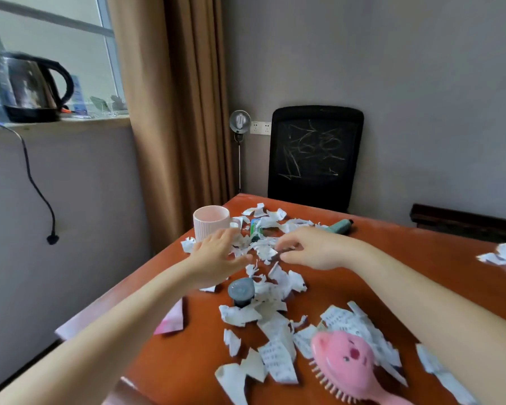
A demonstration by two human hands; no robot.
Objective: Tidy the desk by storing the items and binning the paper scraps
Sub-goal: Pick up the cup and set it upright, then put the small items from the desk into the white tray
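My left hand rests with fingers spread on paper scraps beside the pink mug; my right hand curls over more, grip impossible to tell.

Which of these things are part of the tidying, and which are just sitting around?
Part of the job: paper scraps, pink mug, pink hairbrush, grey lid, teal marker, desk.
Just lying about: kettle, black chair, curtain, lamp.
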